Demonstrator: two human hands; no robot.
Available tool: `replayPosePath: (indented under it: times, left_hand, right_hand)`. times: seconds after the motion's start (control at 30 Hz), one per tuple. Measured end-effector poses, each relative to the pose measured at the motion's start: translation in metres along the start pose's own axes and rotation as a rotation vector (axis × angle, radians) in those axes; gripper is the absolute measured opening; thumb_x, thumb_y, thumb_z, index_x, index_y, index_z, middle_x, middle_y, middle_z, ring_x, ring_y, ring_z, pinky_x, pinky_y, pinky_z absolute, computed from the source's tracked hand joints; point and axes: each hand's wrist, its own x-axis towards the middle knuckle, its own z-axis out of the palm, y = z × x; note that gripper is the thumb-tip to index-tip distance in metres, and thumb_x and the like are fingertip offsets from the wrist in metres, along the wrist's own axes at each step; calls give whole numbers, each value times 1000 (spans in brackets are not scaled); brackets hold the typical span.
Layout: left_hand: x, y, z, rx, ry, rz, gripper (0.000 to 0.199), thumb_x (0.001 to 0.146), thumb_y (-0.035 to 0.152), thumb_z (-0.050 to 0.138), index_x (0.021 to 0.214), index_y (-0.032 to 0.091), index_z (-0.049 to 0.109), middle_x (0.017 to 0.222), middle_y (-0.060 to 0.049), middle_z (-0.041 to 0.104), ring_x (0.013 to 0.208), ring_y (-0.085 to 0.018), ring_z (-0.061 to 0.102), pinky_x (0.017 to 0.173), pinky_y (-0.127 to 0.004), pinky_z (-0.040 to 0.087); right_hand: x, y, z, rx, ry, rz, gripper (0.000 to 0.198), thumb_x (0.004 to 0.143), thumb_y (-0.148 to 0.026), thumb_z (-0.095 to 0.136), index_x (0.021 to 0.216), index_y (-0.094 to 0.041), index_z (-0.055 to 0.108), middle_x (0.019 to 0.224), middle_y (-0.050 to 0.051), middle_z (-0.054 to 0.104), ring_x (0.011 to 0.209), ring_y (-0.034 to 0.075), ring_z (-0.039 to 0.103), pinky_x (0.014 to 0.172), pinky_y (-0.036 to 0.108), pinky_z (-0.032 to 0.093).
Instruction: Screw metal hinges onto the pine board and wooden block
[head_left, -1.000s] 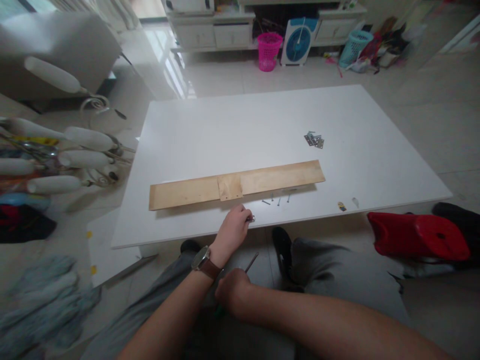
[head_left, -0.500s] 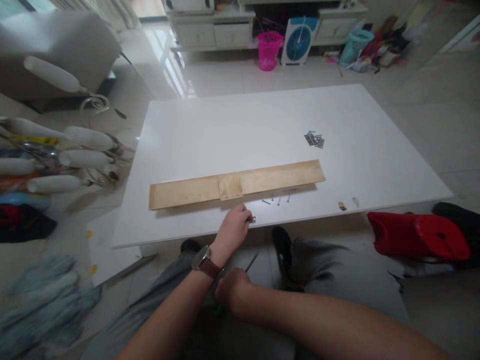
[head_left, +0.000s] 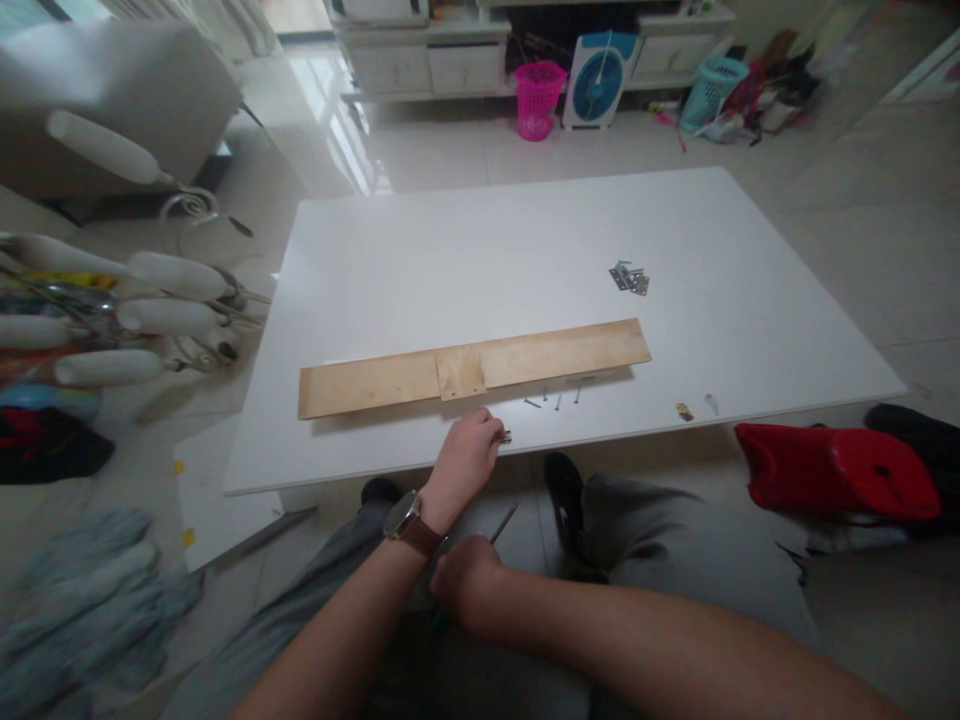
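Observation:
My left hand (head_left: pixel 472 445), with a watch (head_left: pixel 405 515) on its wrist, pinches a small shiny metal bracket (head_left: pixel 507 437) over the near edge of the white board (head_left: pixel 465 250). Below it, my right hand (head_left: pixel 469 578) is closed round a screwdriver (head_left: pixel 505 522); its shaft points up and right, and a bit of green handle shows underneath. A long plywood strip (head_left: pixel 375 382) lies across the board, with a small plywood piece (head_left: pixel 460 374) at its middle. Several screws (head_left: pixel 558 402) lie just in front of the strip, right of my left hand.
A pile of metal plates and screws (head_left: pixel 630 278) lies towards the board's right. Near its front edge is a small colourful scrap (head_left: pixel 684 411). A red stool-like object (head_left: pixel 836 472) stands at right; lamp arms with white shades (head_left: pixel 169 318) crowd the left.
The metal bracket in my left fingers has turned slightly. Both hands stay almost in the same place.

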Motion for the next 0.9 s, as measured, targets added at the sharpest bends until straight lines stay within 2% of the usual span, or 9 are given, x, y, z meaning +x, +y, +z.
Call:
replayPosePath:
  times: [0.13, 0.43, 0.73, 0.9]
  left_hand:
    - [0, 0, 0, 13, -5, -5, 19, 95, 5, 61, 92, 19, 73, 103, -9, 72, 99, -24, 64, 90, -36, 50]
    - [0, 0, 0, 33, -2, -8, 19, 95, 6, 61, 93, 19, 73, 103, -9, 72, 99, -24, 64, 89, -36, 49]
    - [-1, 2, -1, 26, 5, -5, 20, 94, 4, 60, 92, 20, 73, 103, -9, 71, 99, -24, 64, 90, -37, 50]
    - [-1, 3, -2, 15, 4, -19, 21, 94, 4, 60, 92, 19, 73, 103, -9, 71, 98, -24, 64, 90, -37, 50]
  right_hand:
    - [-6, -2, -8, -10, -62, 23, 25, 90, -14, 75, 114, -17, 83, 126, 21, 81, 115, 35, 81, 90, 48, 69]
    - [-8, -1, -9, 6, -54, 9, 27, 89, -14, 76, 115, -16, 82, 128, 21, 81, 117, 36, 80, 90, 48, 70]
    - [-6, 0, -7, 17, -18, 24, 21, 87, -15, 78, 107, -17, 84, 119, 21, 83, 110, 36, 82, 86, 48, 70]
    - [-3, 1, -3, 25, 86, 1, 12, 88, -18, 79, 98, -18, 85, 110, 19, 85, 100, 33, 85, 78, 43, 70]
